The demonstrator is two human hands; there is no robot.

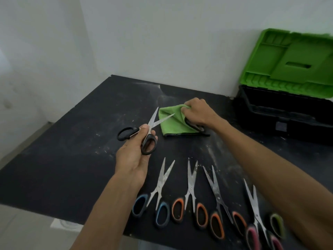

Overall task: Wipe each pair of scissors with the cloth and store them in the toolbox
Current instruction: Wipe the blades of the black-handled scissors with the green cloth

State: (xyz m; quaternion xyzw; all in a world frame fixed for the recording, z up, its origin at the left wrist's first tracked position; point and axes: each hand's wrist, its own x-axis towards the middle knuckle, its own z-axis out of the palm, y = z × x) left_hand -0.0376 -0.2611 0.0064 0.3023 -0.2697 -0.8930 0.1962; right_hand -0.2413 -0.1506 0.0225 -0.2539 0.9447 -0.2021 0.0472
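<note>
Black-handled scissors are in my left hand, lifted off the bench, blades spread in a V with tips over the near edge of the cloth. Left hand clamped on them at the pivot, thumb and fingers pinching just under the blades, one loop over my palm, other loop sticking out left. They look light and rigid, steel blades slick and sharp at edge and tip, so I judge the hold belongs on the plastic loops or pivot, never the blades. Blades swing freely, so wipe from spine toward tip through the cloth.

Cloth is green, soft, limp, lying bunched on the bench. My right hand is clamped on its far fold, fingers curled into it.

Near bench edge: blue-handled scissors, two orange-handled pairs, a pink-and-green pair, all lying splayed and apart.

Toolbox sits far right against the wall, green lid up, contents not visible
</note>
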